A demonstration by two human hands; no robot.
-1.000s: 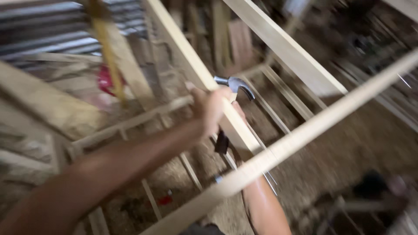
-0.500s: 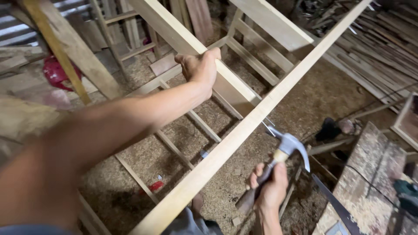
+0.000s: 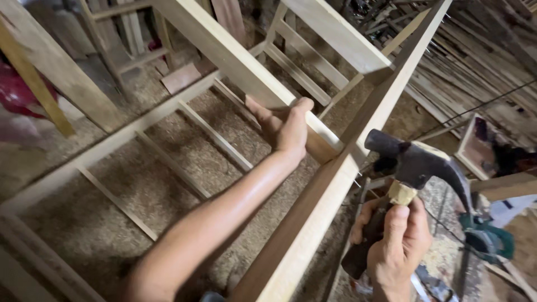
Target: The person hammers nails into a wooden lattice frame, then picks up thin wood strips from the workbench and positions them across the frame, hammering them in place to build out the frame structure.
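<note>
My left hand (image 3: 284, 126) grips a pale wooden crossbar (image 3: 235, 59) where its end meets a long wooden rail (image 3: 358, 151) that runs from the lower middle to the upper right. My right hand (image 3: 394, 246) is closed around the dark handle of a claw hammer (image 3: 417, 162). The hammer's dark head sits just right of the rail, close to the joint, with its face toward the wood. A small nail tip (image 3: 357, 182) shows on the rail's side near the hammer head.
Below the frame lies a sawdust-covered floor (image 3: 168, 184) with a ladder-like wooden frame (image 3: 168, 106). Stacked timber strips (image 3: 481, 61) fill the right side. A green power tool (image 3: 486, 237) lies at lower right, a red object (image 3: 17, 92) at far left.
The view has closed in on the joint. My right hand has raised the hammer from below the rail up to the joint. My left hand has slid down the crossbar to its end.
</note>
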